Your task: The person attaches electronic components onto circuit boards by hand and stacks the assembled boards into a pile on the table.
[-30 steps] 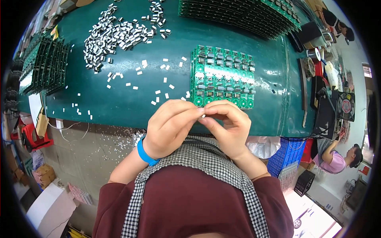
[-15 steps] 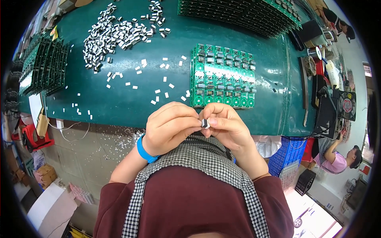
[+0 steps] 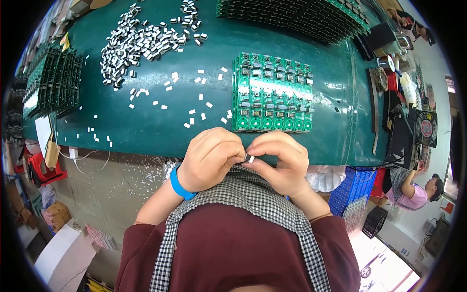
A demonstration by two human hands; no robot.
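Observation:
My left hand [image 3: 209, 158] and right hand [image 3: 282, 163] meet in front of my checked apron, at the table's near edge. Between their fingertips is a small black-and-white block [image 3: 250, 158], pinched from both sides; the fingers cover part of it. Beyond my hands lies a stack of green circuit boards [image 3: 272, 85], its top panel set with rows of small digit displays and other parts. Similar white-topped blocks form a loose pile [image 3: 146, 41] at the far left. Small flat white pieces [image 3: 201, 97] are scattered between pile and boards.
The green table [image 3: 326, 141] carries tall rows of circuit boards [image 3: 292, 19] at the far side and another stack [image 3: 53, 80] at the left. A fan [image 3: 425, 129] stands at the right. A blue crate [image 3: 352, 192] sits below the table; a person [image 3: 413, 192] is at the right.
My right hand has turned, its fingers now arching over the block, and the block has tilted with its white face showing. Both hands stay at nearly the same place.

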